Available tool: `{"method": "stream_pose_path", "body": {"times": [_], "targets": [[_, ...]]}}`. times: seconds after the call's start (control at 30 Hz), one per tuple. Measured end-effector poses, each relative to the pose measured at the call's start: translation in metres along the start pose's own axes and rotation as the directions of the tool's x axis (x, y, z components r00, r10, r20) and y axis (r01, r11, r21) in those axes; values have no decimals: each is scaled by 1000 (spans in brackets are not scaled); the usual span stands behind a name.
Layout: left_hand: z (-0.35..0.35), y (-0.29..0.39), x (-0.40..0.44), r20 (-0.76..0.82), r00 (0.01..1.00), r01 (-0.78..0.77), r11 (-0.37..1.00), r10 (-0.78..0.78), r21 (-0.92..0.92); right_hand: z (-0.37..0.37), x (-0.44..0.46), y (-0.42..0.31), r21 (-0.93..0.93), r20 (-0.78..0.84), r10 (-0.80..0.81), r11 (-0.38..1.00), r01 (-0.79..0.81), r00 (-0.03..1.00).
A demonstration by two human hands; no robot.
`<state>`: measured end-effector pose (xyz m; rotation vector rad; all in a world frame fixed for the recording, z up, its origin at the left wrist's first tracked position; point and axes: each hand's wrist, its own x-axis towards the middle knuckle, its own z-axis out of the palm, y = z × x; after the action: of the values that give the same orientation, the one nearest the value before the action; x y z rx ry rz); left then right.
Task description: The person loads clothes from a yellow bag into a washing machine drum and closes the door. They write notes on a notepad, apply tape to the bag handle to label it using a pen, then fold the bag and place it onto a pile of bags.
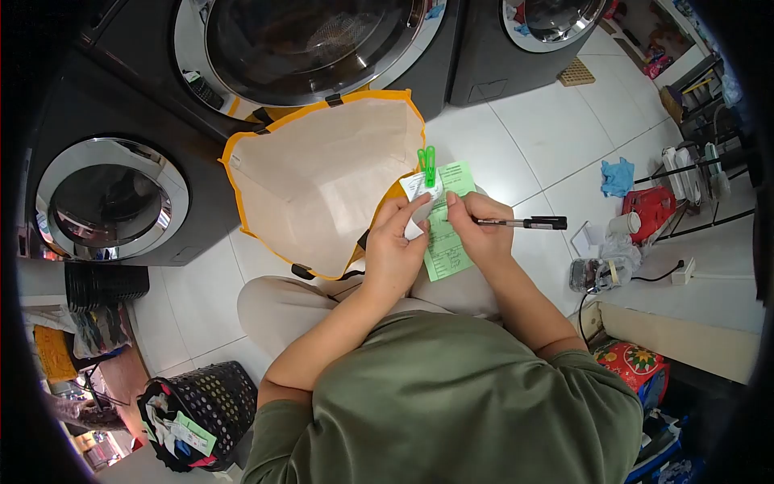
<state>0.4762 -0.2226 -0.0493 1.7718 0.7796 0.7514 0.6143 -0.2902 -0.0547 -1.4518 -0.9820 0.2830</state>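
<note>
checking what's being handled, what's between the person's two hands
In the head view, a printed green slip lies between the left hand and the right hand, with a white slip partly over it.

Bright, fairly even light glares off the white floor tiles point(548, 121). The edges bow outward; the corners darken to black.

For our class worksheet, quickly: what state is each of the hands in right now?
Left hand: closed, holding the white slip.
Right hand: closed, holding the pen, thumb on the green form.
</note>
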Motion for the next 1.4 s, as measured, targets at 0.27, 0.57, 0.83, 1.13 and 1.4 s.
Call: {"method": "stream_pose_path", "body": {"times": [0.27, 0.57, 0.83, 1.13, 1.4], "targets": [[2, 5, 2, -20, 1000, -24, 999, 23, -24, -3, 0, 1, -40, 2, 1, 999, -1, 1000], [0, 4, 1, 16, 1000, 16, 999, -15, -37, -9, 2, -3, -35, 69, 187, 982, -185, 980], [-28, 11, 1, 86, 942, -331, 940, 324, 79, -41, 65, -38, -38, 142, 112, 993, -107, 984], [-91, 23, 2, -259, 830, -459, 869, 494, 186, 96, 120, -117, 318, 467, 61, 919, -231, 882], [-179, 16, 13, -541, 575, -571, 774, 614, 273, 238, 151, -200, 270, 718, -113, 955, -125, 687]]}}
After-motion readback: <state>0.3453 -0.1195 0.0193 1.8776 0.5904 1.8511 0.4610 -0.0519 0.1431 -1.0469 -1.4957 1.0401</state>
